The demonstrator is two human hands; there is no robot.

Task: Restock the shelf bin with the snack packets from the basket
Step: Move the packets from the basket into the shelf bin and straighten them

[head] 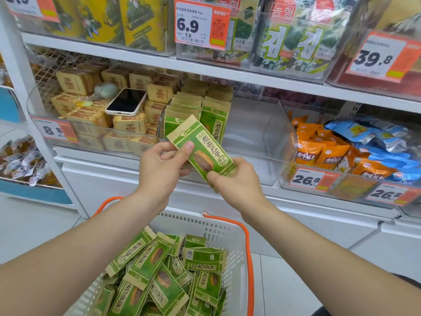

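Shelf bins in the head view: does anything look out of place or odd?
Yes. A phone lies screen up on the tan packets in the left bin, beside a pale green round item. Neither looks like stock.

Both forearms bare to the frame edge. Left hand (159, 166) and right hand (239, 181): nails short. Dark clothing (410, 282) right of the basket (218, 229).

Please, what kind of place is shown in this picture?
Most likely a snack aisle in a shop: white shelves carry clear bins of packaged snacks, orange price tags hang on the bins, and a shopping basket holds green snack packets.
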